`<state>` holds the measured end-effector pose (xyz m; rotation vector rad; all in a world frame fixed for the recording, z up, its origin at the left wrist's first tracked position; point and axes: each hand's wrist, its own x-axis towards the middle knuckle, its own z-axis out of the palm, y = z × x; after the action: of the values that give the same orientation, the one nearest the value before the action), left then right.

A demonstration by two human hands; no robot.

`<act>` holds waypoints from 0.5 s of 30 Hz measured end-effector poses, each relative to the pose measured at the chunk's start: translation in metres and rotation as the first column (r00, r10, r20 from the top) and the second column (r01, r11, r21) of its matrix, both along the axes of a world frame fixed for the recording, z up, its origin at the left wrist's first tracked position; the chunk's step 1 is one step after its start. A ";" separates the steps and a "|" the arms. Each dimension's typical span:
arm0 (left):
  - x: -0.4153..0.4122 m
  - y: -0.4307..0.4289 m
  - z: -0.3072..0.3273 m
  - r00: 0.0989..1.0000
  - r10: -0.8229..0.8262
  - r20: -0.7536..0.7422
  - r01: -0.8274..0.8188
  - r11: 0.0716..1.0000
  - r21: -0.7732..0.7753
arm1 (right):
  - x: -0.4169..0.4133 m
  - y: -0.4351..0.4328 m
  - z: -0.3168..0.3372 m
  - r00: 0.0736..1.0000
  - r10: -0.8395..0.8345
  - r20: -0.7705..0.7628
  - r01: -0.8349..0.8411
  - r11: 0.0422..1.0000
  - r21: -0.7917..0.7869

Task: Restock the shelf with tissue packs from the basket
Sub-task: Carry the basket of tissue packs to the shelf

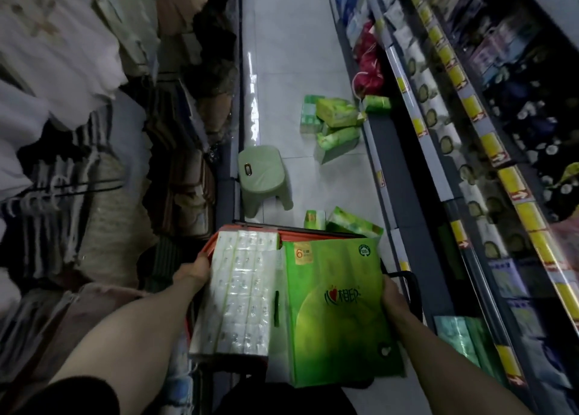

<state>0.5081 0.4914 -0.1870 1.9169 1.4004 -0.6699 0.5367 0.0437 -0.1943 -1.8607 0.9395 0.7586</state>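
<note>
Fingers of my left hand (193, 272) and right hand (390, 292) clasping a big green tissue pack (335, 308), over the orange basket (300, 231), its inside hidden from me, loose packs (337, 123) on the floor (282, 54) by the shelf (398, 170)

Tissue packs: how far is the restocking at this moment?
Done, it seems: green packs already stand on the bottom shelf. In hand: the left hand and right hand hold a large green tissue pack over the orange basket. Left: that pack, plus the near floor packs beside the basket and the far floor packs up the aisle.
</note>
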 end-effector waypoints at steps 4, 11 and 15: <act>0.057 0.009 0.010 0.999 -0.035 0.042 0.034 0.999 0.024 | 0.055 0.005 -0.003 0.999 -0.015 -0.044 0.018 0.999 0.047; 0.151 0.028 0.024 0.996 -0.071 0.058 0.066 0.994 0.083 | 0.151 0.010 -0.030 0.999 -0.037 -0.020 0.038 0.998 0.049; 0.214 0.042 0.028 0.992 -0.081 0.094 0.074 0.994 0.080 | 0.205 0.044 -0.002 0.989 -0.134 -0.056 0.136 0.990 0.034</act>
<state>0.7226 0.5337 -0.1591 2.0447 1.3139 -0.5589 0.7421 0.0875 -0.1962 -1.7328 1.0663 0.7412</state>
